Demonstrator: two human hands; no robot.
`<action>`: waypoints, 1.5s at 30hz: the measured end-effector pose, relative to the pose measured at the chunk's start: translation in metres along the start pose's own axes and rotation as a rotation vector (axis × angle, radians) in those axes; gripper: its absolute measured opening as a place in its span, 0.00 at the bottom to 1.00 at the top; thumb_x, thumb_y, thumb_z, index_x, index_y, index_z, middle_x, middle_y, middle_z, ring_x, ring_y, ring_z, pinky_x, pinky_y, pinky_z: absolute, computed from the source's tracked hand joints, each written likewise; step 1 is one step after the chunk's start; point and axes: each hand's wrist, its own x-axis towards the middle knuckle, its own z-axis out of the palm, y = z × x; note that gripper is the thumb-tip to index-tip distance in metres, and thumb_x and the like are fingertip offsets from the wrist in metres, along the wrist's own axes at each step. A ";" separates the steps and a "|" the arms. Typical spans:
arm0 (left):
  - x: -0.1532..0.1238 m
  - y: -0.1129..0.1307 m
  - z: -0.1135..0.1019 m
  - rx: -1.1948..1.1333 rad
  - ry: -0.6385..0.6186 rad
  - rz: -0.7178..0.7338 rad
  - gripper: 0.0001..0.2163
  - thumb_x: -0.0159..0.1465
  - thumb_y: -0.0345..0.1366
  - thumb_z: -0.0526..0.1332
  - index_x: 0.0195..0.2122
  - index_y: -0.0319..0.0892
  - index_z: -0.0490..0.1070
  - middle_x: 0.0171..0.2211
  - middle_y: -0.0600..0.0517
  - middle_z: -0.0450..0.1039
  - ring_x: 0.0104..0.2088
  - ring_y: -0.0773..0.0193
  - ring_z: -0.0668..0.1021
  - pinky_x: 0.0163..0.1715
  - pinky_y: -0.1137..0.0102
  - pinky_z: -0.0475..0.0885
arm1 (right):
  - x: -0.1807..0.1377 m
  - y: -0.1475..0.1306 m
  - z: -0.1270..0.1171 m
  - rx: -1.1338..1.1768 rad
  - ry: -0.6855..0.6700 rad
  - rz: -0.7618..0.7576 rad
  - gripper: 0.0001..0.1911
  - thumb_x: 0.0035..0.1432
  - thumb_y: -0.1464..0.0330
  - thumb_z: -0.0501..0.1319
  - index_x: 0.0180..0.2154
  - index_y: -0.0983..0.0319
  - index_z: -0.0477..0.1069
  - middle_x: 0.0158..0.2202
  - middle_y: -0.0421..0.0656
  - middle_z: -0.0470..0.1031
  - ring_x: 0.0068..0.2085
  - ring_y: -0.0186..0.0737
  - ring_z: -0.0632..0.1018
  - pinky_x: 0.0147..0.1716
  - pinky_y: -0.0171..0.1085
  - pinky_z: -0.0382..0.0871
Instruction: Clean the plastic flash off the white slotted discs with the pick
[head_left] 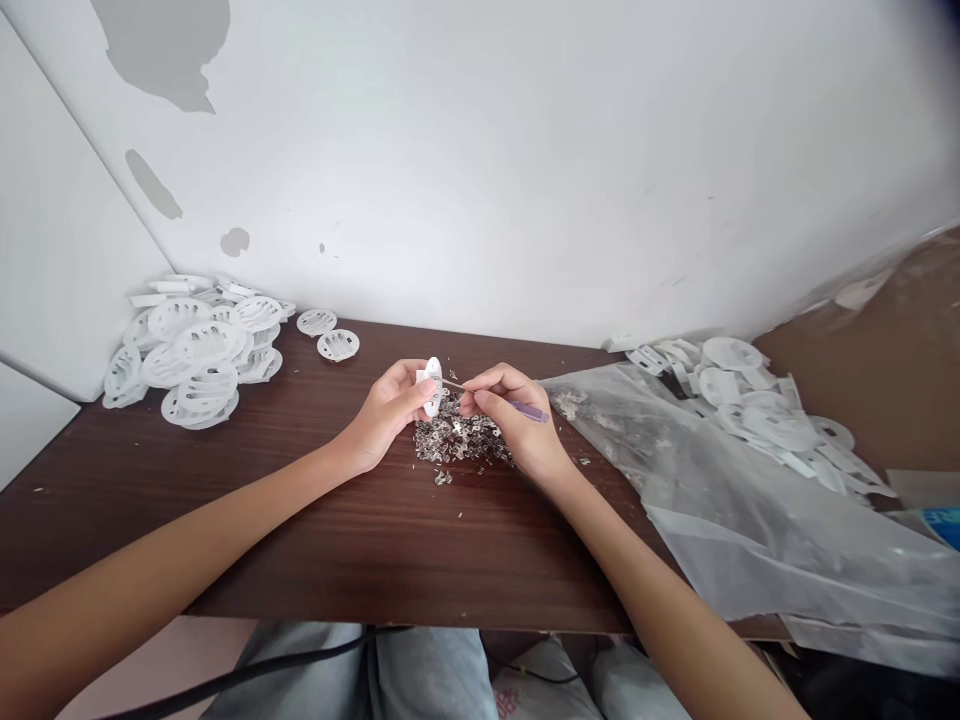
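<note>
My left hand [390,408] is closed round a small white round plastic part [433,384], held on edge above the dark wooden table [315,530]. My right hand [517,420] pinches a thin tool with a purple handle [529,410]; its metal tip points left and touches the white part. Under both hands lies a small heap of tiny shiny metal pieces [461,440]. Both forearms reach in from the bottom of the view.
A pile of white slotted discs [199,350] lies at the back left against the wall. A crumpled clear plastic bag [720,480] covers the right side, with more white plastic parts [750,395] behind it. A black cable [247,675] hangs below the table's front edge.
</note>
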 end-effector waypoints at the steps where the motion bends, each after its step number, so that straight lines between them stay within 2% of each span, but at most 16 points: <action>1: 0.000 0.000 0.000 -0.002 -0.001 0.000 0.22 0.58 0.52 0.73 0.46 0.44 0.72 0.36 0.53 0.72 0.35 0.65 0.72 0.37 0.67 0.68 | 0.000 -0.001 0.000 -0.006 -0.004 0.000 0.09 0.61 0.59 0.68 0.37 0.56 0.77 0.31 0.40 0.80 0.33 0.39 0.81 0.37 0.41 0.78; 9: 0.000 -0.001 -0.003 0.053 0.001 0.042 0.18 0.61 0.50 0.72 0.39 0.43 0.71 0.35 0.53 0.71 0.36 0.64 0.73 0.40 0.67 0.67 | -0.003 -0.007 0.003 -0.043 -0.062 -0.007 0.10 0.63 0.58 0.67 0.36 0.57 0.75 0.31 0.39 0.77 0.34 0.38 0.79 0.36 0.40 0.75; 18: 0.000 -0.004 -0.006 0.127 0.019 0.077 0.15 0.64 0.49 0.70 0.36 0.43 0.71 0.32 0.54 0.71 0.34 0.65 0.72 0.38 0.68 0.68 | -0.003 0.000 0.005 -0.022 -0.092 0.013 0.11 0.64 0.56 0.66 0.37 0.57 0.74 0.32 0.40 0.77 0.36 0.39 0.80 0.39 0.42 0.77; 26: 0.000 -0.001 0.001 -0.023 0.068 0.053 0.19 0.60 0.50 0.73 0.38 0.43 0.70 0.36 0.54 0.71 0.38 0.65 0.73 0.42 0.68 0.71 | -0.001 -0.002 0.006 0.011 -0.044 -0.040 0.08 0.63 0.60 0.67 0.36 0.57 0.76 0.31 0.39 0.77 0.34 0.39 0.80 0.38 0.41 0.76; 32: 0.001 0.001 0.002 -0.081 0.111 0.067 0.18 0.61 0.51 0.71 0.36 0.43 0.69 0.35 0.53 0.70 0.38 0.64 0.73 0.44 0.67 0.73 | -0.003 -0.003 0.006 0.017 -0.052 -0.059 0.07 0.63 0.60 0.68 0.36 0.57 0.76 0.30 0.39 0.78 0.34 0.39 0.80 0.37 0.41 0.75; 38: 0.003 -0.001 0.000 -0.124 0.153 0.067 0.19 0.60 0.54 0.70 0.37 0.43 0.71 0.39 0.51 0.71 0.41 0.62 0.74 0.42 0.67 0.74 | -0.006 -0.003 0.007 -0.026 -0.078 -0.058 0.08 0.63 0.60 0.68 0.38 0.57 0.77 0.33 0.40 0.79 0.34 0.39 0.80 0.36 0.40 0.75; 45: 0.002 -0.003 -0.001 -0.127 0.155 0.067 0.20 0.61 0.54 0.69 0.39 0.42 0.73 0.39 0.51 0.70 0.39 0.62 0.73 0.40 0.68 0.74 | -0.007 0.001 0.008 -0.052 -0.092 -0.090 0.07 0.65 0.60 0.67 0.39 0.57 0.79 0.34 0.41 0.79 0.36 0.39 0.80 0.37 0.40 0.74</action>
